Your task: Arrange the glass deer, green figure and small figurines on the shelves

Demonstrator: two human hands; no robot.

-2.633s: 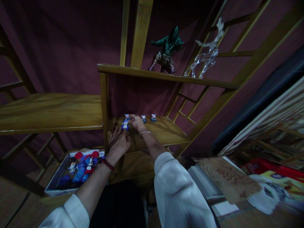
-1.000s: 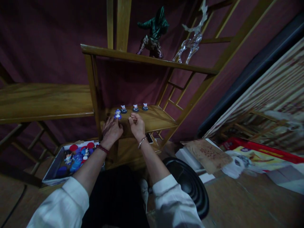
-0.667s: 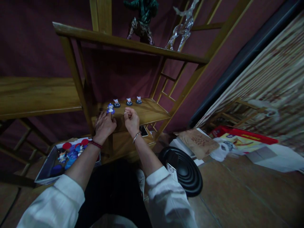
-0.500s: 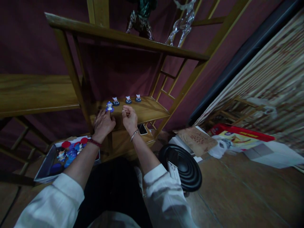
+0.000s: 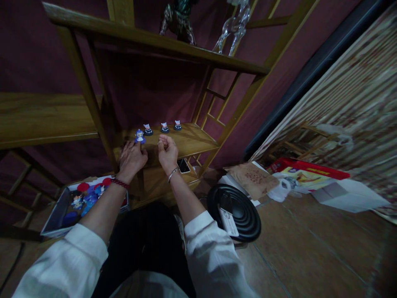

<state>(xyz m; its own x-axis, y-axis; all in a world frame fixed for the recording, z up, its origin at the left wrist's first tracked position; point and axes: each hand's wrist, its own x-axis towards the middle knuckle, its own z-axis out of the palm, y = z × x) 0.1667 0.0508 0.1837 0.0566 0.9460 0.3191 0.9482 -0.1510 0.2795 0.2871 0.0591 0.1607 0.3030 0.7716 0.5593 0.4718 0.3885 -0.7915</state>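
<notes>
A small purple-and-white figurine [image 5: 139, 136] stands at the left front of the wooden shelf [image 5: 197, 141]. My left hand [image 5: 132, 158] lies over the shelf's front edge with its fingers stretched out, the index fingertip at the figurine's base. Just right of it, my right hand [image 5: 168, 153] is curled, thumb against fingers; whatever is inside, if anything, is hidden. Behind the hands stand three small white-and-black figurines on dark bases: a left one [image 5: 148, 129], a middle one [image 5: 164, 127] and a right one [image 5: 178, 125].
At lower left, an open box [image 5: 57, 217] holds several colourful toys. A phone [image 5: 183, 166] lies on the lower shelf. A round black stool [image 5: 248, 211] stands to my right, near cartons [image 5: 347, 194] on the floor. Above, a glass deer [image 5: 234, 27] stands on the upper shelf.
The whole view has shifted slightly, with the shelf a little higher and further left. Hands and figurines keep nearly the same places relative to each other.
</notes>
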